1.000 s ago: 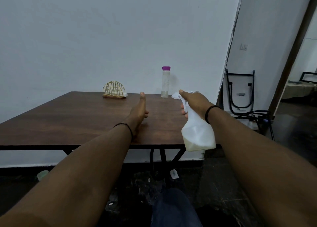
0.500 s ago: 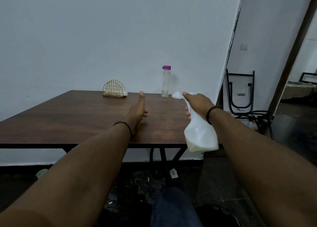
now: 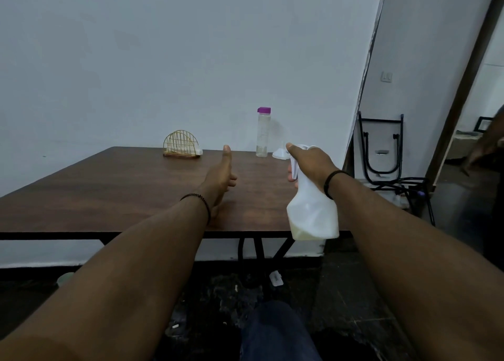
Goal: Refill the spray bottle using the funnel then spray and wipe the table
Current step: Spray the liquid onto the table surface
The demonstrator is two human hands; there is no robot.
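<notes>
Bottle (image 3: 312, 213), white, spray type, gripped around its neck by right hand (image 3: 313, 163), index finger stretched forward over the spray head; held in the air above the near right edge of table (image 3: 122, 191), tilted, with only a shallow layer of pale liquid in the bottom; shifted a little to the right and slightly farther out than a second ago, so that funnel (image 3: 281, 153) now shows clear of the hand. Funnel white, resting mouth-down on the far right of the table, just right of clear flask (image 3: 262, 134) with purple cap, upright by the wall. Left hand (image 3: 221, 178) open and holding nothing, edge resting on the wood near the table's middle, thumb up, much as a second ago. Gold wire holder (image 3: 181, 145) with white napkins at the far edge, left of the flask.

Judged from the low liquid and the spray head in place: refill not yet done; small drift of the bottle probably a carry toward the funnel and flask; head likely to need unscrewing first, with the free left hand the obvious helper; spraying and wiping to follow.
</notes>
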